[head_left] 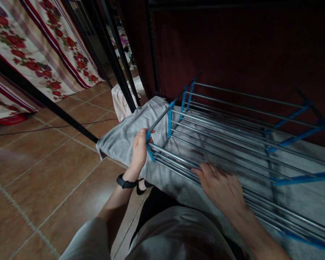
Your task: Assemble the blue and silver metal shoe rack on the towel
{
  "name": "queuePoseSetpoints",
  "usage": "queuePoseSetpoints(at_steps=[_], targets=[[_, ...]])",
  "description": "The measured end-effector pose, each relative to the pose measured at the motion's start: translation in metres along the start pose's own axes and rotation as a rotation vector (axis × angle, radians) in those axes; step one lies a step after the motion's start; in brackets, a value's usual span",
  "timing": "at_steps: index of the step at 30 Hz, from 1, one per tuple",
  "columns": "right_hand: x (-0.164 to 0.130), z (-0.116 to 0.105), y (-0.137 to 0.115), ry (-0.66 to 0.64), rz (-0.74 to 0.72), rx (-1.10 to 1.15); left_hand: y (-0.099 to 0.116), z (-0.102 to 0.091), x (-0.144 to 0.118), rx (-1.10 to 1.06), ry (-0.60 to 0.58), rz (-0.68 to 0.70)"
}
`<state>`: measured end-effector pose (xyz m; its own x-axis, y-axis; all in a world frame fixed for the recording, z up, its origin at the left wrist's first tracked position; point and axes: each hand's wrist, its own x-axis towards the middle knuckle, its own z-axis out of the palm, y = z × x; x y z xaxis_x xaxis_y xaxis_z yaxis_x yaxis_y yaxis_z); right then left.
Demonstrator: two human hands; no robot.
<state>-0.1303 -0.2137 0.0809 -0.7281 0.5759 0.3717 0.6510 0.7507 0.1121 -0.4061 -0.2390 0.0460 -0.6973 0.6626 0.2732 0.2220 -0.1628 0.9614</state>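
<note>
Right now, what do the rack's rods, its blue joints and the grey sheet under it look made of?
Rods: likely metal, smooth with a silvery sheen. Blue joints: probably matte plastic. Grey sheet: soft, towel-like fabric that folds at its edge.

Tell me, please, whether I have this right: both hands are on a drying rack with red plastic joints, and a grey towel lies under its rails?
Not quite: the joints are blue, not red, as the head view shows. The rest holds: the left hand grips the drying rack at its corner, the right hand rests on the rails, and the grey towel lies underneath.
</note>
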Motion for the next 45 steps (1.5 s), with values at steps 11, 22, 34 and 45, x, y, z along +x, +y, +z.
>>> queuePoseSetpoints(at_steps=[11, 22, 34, 45], targets=[[0.007, -0.009, -0.002, -0.204, 0.095, 0.065, -0.003, 0.0, -0.001, 0.033, 0.012, 0.027], [-0.011, 0.003, -0.001, 0.119, 0.005, 0.008, -0.006, -0.002, -0.003, -0.103, -0.01, -0.028], [-0.046, 0.005, 0.031, 0.196, -0.001, -0.001, -0.044, 0.006, -0.018, -0.291, 0.062, -0.101], [-0.043, 0.006, 0.032, 0.163, 0.008, 0.027, -0.047, 0.008, -0.019, -0.248, 0.085, -0.072]])
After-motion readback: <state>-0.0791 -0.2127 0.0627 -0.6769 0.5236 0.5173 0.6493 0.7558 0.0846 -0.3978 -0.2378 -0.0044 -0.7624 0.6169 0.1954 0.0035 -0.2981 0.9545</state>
